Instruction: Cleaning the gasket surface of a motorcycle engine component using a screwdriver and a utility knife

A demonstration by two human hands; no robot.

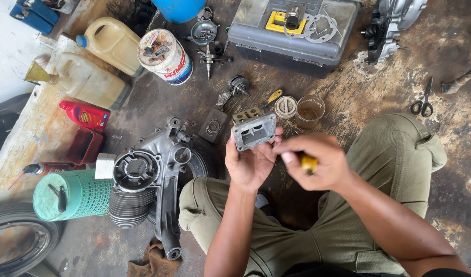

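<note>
Grey toolbox at twelve o'clock, engine casing at one. Scissors at two on stained floor. Glass cup beside round ribbed cap, just above centre. Two pale jugs and paint tin at eleven. Red bottle at ten. Finned cylinder on crankcase at nine, green mesh can beside it. Tyre at eight. Brown rag at seven.

In my left hand I hold the metal block at the centre, my right hand at its three o'clock gripping a tool handle, the engine case at nine, the cup at one, the toolbox at twelve.
</note>
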